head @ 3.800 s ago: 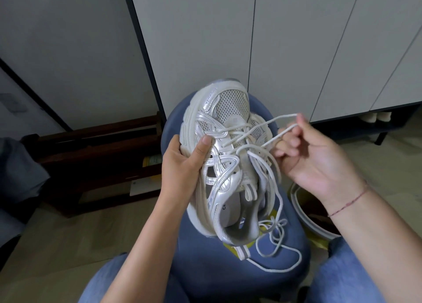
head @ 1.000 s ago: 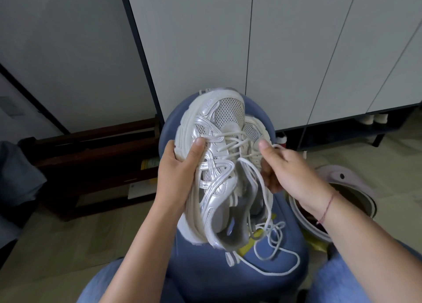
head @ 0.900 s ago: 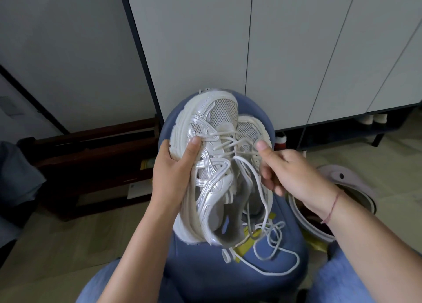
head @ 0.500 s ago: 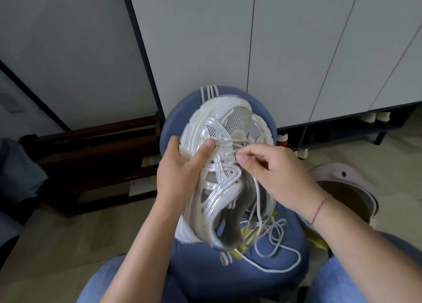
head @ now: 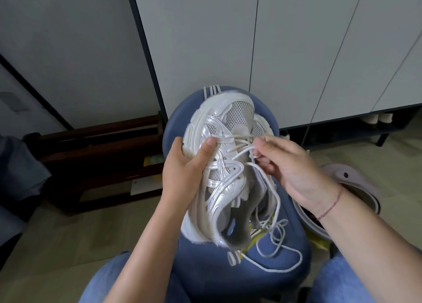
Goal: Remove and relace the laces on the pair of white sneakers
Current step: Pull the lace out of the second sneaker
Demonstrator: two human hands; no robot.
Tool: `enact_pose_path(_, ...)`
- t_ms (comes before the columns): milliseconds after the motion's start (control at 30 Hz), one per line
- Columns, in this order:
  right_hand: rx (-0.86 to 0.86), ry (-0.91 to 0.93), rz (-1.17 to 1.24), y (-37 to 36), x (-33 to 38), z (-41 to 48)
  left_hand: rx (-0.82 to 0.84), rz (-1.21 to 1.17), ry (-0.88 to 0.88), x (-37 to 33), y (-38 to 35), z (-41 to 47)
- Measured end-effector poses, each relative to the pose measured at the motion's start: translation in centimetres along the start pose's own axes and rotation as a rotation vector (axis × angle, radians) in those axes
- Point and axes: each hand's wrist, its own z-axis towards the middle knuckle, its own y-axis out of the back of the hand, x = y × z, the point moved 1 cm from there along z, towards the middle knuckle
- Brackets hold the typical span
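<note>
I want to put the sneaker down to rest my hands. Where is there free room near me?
Free: the floor on your left, between the wooden rack and your knee; also the near left edge of the stool. Crowded: the right side of the stool holds the loose lace, and a round bin stands on the floor beside it.

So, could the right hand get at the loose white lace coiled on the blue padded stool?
Probably yes. The loose white lace lies uncovered on the blue padded stool near the right hand, beside the white mesh sneaker. But that hand pinches a lace strand, so it must let go first.
</note>
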Motion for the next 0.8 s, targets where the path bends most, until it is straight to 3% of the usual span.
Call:
enact_pose_path(100,-0.049,0.202,-0.626,0.0,-0.4,-0.2,-0.008,0.14,-0.062,-0.4,-0.3,-0.3)
enact_pose_path(233,-0.14,0.446,-1.04,-0.7,-0.5,-0.4,-0.019,0.315,-0.137,-0.9,-0.7,-0.6)
enact_pose_path(300,-0.127,0.449,-0.992,-0.8,-0.8,-0.2,-0.024,0.316,-0.147,-0.9,-0.7,-0.6)
enact_pose_path(400,-0.169,0.305,-0.569,0.1,-0.7,0.4,-0.008,0.243,-0.101,-0.7,-0.4,-0.4)
enact_pose_path(500,-0.353,0.2,-0.044,1.6,-0.4,1.1,-0.014,0.157,-0.08,-0.7,-0.3,-0.5)
enact_pose_path(533,-0.38,0.174,0.001,1.9,-0.4,1.3,-0.013,0.144,-0.073,-0.7,-0.3,-0.5)
enact_pose_path(633,-0.297,0.191,-0.403,1.8,-0.5,0.8,-0.007,0.148,-0.072,-0.7,-0.5,-0.5)
enact_pose_path(800,-0.069,0.443,-0.879,0.3,-0.3,-0.1,-0.03,0.268,-0.117,-0.8,-0.5,-0.6)
